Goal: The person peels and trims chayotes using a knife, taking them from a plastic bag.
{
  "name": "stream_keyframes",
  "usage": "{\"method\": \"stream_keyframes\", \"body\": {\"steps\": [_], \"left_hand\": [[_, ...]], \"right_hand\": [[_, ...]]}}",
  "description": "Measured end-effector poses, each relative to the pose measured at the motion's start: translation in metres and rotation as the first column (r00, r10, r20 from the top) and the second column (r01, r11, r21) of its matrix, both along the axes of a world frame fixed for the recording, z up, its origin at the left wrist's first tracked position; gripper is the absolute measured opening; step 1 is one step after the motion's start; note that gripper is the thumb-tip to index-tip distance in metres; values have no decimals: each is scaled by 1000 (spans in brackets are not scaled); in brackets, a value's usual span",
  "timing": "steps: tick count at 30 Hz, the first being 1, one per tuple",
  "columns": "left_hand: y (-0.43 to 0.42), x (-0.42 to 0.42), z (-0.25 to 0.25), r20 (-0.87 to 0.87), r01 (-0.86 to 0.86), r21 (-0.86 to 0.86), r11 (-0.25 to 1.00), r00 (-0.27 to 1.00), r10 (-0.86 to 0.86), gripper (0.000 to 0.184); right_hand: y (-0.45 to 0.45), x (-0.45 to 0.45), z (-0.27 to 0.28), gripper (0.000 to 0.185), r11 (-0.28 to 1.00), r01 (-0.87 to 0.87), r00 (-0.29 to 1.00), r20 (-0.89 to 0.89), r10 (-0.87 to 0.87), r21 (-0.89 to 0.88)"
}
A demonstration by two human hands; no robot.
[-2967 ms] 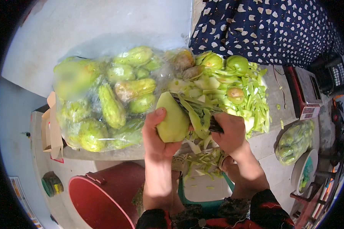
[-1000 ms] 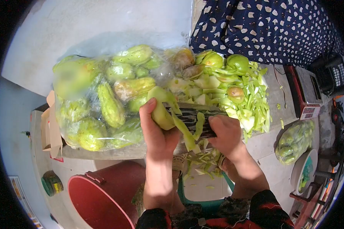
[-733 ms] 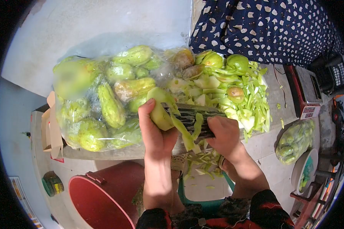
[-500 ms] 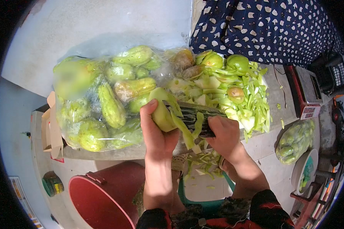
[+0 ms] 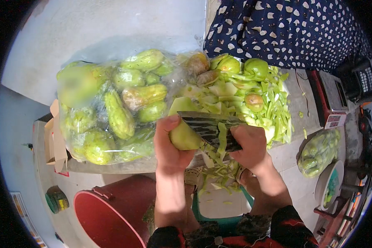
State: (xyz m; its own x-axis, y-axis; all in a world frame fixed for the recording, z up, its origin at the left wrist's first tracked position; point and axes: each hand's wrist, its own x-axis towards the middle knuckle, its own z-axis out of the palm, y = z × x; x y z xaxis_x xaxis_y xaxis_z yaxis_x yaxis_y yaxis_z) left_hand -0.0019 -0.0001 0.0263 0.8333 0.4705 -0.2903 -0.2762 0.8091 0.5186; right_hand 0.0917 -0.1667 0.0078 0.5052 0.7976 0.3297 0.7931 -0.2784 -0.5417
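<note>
My left hand [image 5: 170, 142] is wrapped around a partly peeled, pale green fruit [image 5: 185, 136], with the thumb along its upper side. A broad dark knife [image 5: 208, 129] with pale streaks on its blade is in my right hand [image 5: 250, 144]; its handle is hidden inside the fist. The blade's left end lies against the fruit's right side. A strip of green peel [image 5: 222, 138] clings to the blade near my right fingers. Under the hands, loose peel falls or hangs above the floor.
A clear plastic bag [image 5: 107, 89] of unpeeled green fruits covers the table's left half. To its right lies a heap of peelings [image 5: 273, 109] with several fruits. A red bucket [image 5: 111, 211] stands below left. On the right are a red scale [image 5: 324, 95] and another bagged pile [image 5: 320, 153].
The knife has swung across the fruit, its blade now turned more toward me. Long peel strips that hung off the fruit have dropped away. My right hand has shifted slightly right.
</note>
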Motion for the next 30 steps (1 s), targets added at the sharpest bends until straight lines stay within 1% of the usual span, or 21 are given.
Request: {"method": "stream_keyframes", "body": {"steps": [2, 3, 4, 5, 6, 8, 9, 11, 12, 14, 15, 17, 18, 20, 21, 23, 27, 30], "left_hand": [[-1, -2, 0, -25, -29, 1, 1000, 999, 29, 48], [3, -7, -8, 71, 105, 39, 994, 992, -108, 50], [6, -8, -10, 158, 236, 92, 967, 956, -248, 52], [2, -7, -8, 145, 218, 23, 976, 965, -219, 53], [0, -4, -5, 147, 215, 20, 976, 965, -215, 53], [-1, 4, 0, 84, -42, -101, 994, 995, 51, 51], [2, 4, 0, 81, -46, -99, 994, 995, 55, 51], [6, 5, -3, 67, -143, -203, 969, 985, 160, 48], [6, 6, -4, 68, -144, -202, 969, 985, 161, 48], [7, 6, -6, 49, -235, -81, 969, 970, 240, 47], [6, 6, -7, 47, -235, -82, 969, 970, 239, 47], [4, 6, -9, 83, -195, -33, 980, 977, 197, 46], [1, 6, -6, 84, -196, -33, 980, 977, 198, 46], [-7, 6, 2, -18, -256, -110, 960, 966, 256, 47], [-6, 6, 1, -18, -258, -111, 960, 966, 258, 47], [-5, 7, -3, 18, -260, -177, 949, 963, 267, 49], [-6, 6, -6, 0, -231, -188, 955, 972, 235, 49], [-8, 6, -5, 18, -218, -146, 965, 975, 223, 48]], "right_hand": [[5, 2, -1, 24, 995, 95, 995, -22, -96, -39], [6, 7, -8, 24, 995, 96, 995, -19, -97, -37], [7, 13, -20, 24, 982, 179, 982, -56, -183, -67], [8, 16, -27, 24, 961, 257, 959, -92, -266, -104], [9, 14, -25, 24, 961, 254, 960, -90, -263, -106], [9, 10, -19, 17, 962, 271, 956, -129, -264, 38], [8, 8, -19, 17, 963, 267, 956, -133, -260, 39], [6, 6, -18, 24, 985, 172, 982, -75, -173, -20], [6, 5, -18, 24, 985, 171, 982, -75, -172, -18], [6, 1, -17, 22, 992, 13, 995, 96, -25, 128], [7, -1, -18, 22, 992, 13, 995, 94, -25, 126], [10, -5, -21, 21, 976, -78, 947, 320, 9, 205], [11, -8, -20, 21, 976, -79, 947, 321, 10, 205], [12, -11, -19, 19, 972, -106, 931, 364, 24, 209], [14, -12, -19, 19, 972, -108, 931, 364, 25, 209], [17, -12, -19, 18, 962, -98, 915, 402, -14, 255], [17, -12, -18, 16, 961, -83, 900, 433, -40, 262], [16, -12, -19, 16, 968, -79, 888, 459, -42, 240]]}}
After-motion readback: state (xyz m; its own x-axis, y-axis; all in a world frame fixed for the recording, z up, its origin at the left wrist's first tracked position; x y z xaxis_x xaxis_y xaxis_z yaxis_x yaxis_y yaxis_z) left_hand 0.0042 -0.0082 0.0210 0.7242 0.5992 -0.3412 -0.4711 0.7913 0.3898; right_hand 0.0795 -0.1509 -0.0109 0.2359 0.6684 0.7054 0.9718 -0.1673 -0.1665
